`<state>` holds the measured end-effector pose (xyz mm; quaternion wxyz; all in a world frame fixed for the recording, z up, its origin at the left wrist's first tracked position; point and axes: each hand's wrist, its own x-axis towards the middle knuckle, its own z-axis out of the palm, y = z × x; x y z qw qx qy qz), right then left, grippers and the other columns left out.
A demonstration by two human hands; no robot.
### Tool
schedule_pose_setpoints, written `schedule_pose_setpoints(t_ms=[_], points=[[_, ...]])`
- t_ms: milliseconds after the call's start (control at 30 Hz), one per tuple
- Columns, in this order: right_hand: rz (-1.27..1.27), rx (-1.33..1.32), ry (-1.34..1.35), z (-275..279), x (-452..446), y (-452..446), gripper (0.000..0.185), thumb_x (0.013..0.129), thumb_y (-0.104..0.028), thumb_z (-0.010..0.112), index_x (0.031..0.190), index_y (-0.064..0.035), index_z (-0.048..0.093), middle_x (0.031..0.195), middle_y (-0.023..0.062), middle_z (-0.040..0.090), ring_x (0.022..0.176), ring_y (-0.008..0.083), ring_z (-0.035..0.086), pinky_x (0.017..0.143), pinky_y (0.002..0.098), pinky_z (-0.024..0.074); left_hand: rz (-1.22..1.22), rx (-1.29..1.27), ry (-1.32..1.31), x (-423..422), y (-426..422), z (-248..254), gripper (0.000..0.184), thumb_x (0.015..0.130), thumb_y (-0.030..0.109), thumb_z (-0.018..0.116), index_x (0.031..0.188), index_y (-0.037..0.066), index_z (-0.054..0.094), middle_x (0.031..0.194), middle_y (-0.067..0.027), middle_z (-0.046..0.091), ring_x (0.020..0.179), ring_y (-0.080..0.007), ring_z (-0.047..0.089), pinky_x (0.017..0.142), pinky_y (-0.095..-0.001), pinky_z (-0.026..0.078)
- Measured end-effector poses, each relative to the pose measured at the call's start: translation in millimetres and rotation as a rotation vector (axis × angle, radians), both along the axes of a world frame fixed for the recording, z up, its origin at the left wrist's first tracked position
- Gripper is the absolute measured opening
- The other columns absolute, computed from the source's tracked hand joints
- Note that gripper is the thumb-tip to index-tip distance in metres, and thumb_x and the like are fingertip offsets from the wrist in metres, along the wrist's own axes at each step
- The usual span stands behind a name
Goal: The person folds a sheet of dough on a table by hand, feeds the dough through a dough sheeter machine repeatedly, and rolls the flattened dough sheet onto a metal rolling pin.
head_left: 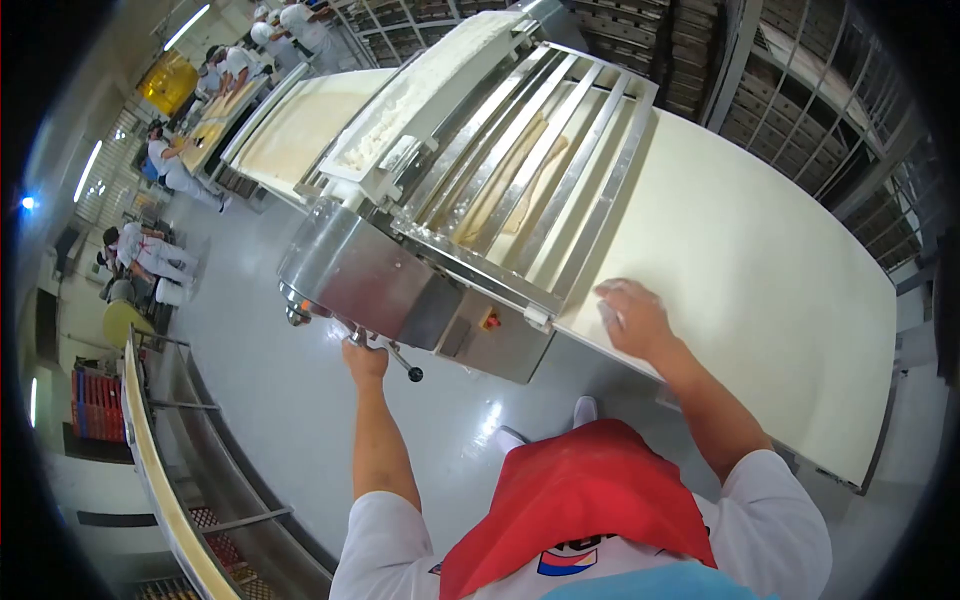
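On the side of a dough sheeter (370, 265), my left hand (366, 360) is closed around a metal lever (405, 366) with a black ball knob at its end. My right hand (632, 318) rests at the near edge of the pale conveyor belt (760, 270), its floury fingers loosely spread and holding nothing. Beneath the slatted metal guard (598, 170) lies a piece of dough (515, 185), partly hidden by the bars. A long tray of white flour (425, 90) runs across the top of the machine.
Beyond the machine, its other belt (305, 125) carries a wide pale sheet. Tall metal racks (800, 110) stand close behind on the right. Several people in white work at tables at the upper left. A red button (490, 320) sits on the machine's side, and a curved counter (150, 450) stands at the lower left.
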<state>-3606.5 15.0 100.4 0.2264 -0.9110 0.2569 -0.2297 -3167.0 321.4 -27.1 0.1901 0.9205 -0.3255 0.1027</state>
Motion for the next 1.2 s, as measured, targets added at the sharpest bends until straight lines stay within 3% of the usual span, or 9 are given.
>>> schedule_pose_setpoints(t_ms=[33, 167, 300, 433, 567, 933, 1000, 1067, 1200], points=[[0.053, -0.118, -0.13, -1.3, 10.8, 11.9, 0.022, 0.089, -0.018, 0.055, 0.104, -0.0075, 0.068, 0.105, 0.0085, 0.069, 0.098, 0.0277, 0.065, 0.079, 0.042, 0.0543, 0.05, 0.033, 0.036, -1.5, 0.4, -1.3, 0.041, 0.066, 0.009, 0.067, 0.107, 0.01, 0.064, 0.103, -0.0203, 0.057, 0.106, -0.0421, 0.053, 0.095, -0.0504, 0.043], [0.416, -0.002, -0.113, 13.3, 70.6, 73.2, 0.022, 0.088, -0.019, 0.055, 0.104, -0.0086, 0.067, 0.102, 0.0084, 0.068, 0.101, 0.0274, 0.064, 0.084, 0.0407, 0.0532, 0.124, 0.044, 0.099, -10.9, -1.6, 1.7, 0.047, 0.07, 0.015, 0.07, 0.114, 0.005, 0.06, 0.11, -0.0223, 0.054, 0.111, -0.0413, 0.05, 0.099, -0.0493, 0.04], [0.631, -0.028, 0.256, -22.6, 151.1, 125.1, 0.032, 0.09, -0.024, 0.055, 0.117, -0.0078, 0.062, 0.117, 0.0135, 0.063, 0.111, 0.0298, 0.062, 0.091, 0.0405, 0.0511, 0.226, 0.002, 0.038, -5.1, 3.1, -16.9, 0.054, 0.072, 0.02, 0.072, 0.116, -0.005, 0.054, 0.111, -0.0222, 0.053, 0.113, -0.0417, 0.049, 0.099, -0.0507, 0.039], [0.628, 0.138, 0.414, -55.7, 221.4, 169.4, 0.045, 0.092, -0.023, 0.052, 0.133, -0.006, 0.048, 0.128, 0.0207, 0.055, 0.117, 0.0361, 0.058, 0.092, 0.0463, 0.0501, 0.18, -0.041, 0.033, -20.4, -0.6, 6.8, 0.05, 0.073, 0.02, 0.073, 0.11, -0.005, 0.051, 0.106, -0.0216, 0.056, 0.106, -0.0435, 0.052, 0.093, -0.052, 0.042], [0.538, 0.231, 0.562, -91.6, 270.0, 200.4, 0.053, 0.09, -0.019, 0.052, 0.14, -0.0059, 0.04, 0.133, 0.024, 0.05, 0.115, 0.0389, 0.059, 0.089, 0.0497, 0.0514, 0.16, -0.057, -0.072, -3.5, 7.0, -21.5, 0.046, 0.073, 0.021, 0.074, 0.104, -0.004, 0.05, 0.102, -0.0212, 0.057, 0.102, -0.044, 0.053, 0.088, -0.0515, 0.043], [0.591, 0.29, 0.542, -127.9, 278.5, 223.8, 0.047, 0.088, -0.012, 0.051, 0.135, -0.0126, 0.046, 0.126, 0.0204, 0.051, 0.109, 0.0368, 0.062, 0.087, 0.0501, 0.0516, 0.259, 0.02, 0.112, 0.2, 9.8, -20.1, 0.051, 0.075, 0.028, 0.073, 0.112, 0.001, 0.05, 0.119, -0.0196, 0.056, 0.113, -0.0434, 0.052, 0.088, -0.0543, 0.046], [0.568, 0.259, 0.446, -151.9, 275.5, 224.3, 0.044, 0.084, -0.008, 0.053, 0.128, -0.0109, 0.051, 0.122, 0.0188, 0.053, 0.103, 0.0377, 0.065, 0.084, 0.0488, 0.0529, 0.283, -0.006, 0.082, -4.5, 7.4, 0.9, 0.046, 0.075, 0.027, 0.073, 0.107, 0.001, 0.053, 0.114, -0.0199, 0.06, 0.107, -0.0421, 0.056, 0.084, -0.0512, 0.048], [0.574, 0.165, 0.536, -173.7, 275.5, 221.6, 0.036, 0.083, -0.008, 0.055, 0.119, -0.0113, 0.056, 0.122, 0.0177, 0.053, 0.102, 0.0377, 0.065, 0.083, 0.0489, 0.0531, 0.23, -0.166, 0.348, 3.4, 5.0, 15.7, 0.036, 0.065, 0.009, 0.071, 0.098, 0.002, 0.056, 0.094, -0.0208, 0.065, 0.093, -0.0427, 0.061, 0.078, -0.0507, 0.048], [0.62, 0.208, 0.641, -218.3, 264.4, 213.0, 0.03, 0.083, -0.009, 0.055, 0.113, -0.0111, 0.058, 0.123, 0.017, 0.052, 0.102, 0.0372, 0.065, 0.082, 0.0484, 0.053, 0.114, -0.061, 0.388, 30.0, 8.2, 9.8, 0.026, 0.074, 0.023, 0.079, 0.09, 0.006, 0.067, 0.082, -0.0165, 0.07, 0.08, -0.0378, 0.067, 0.069, -0.0449, 0.051]])
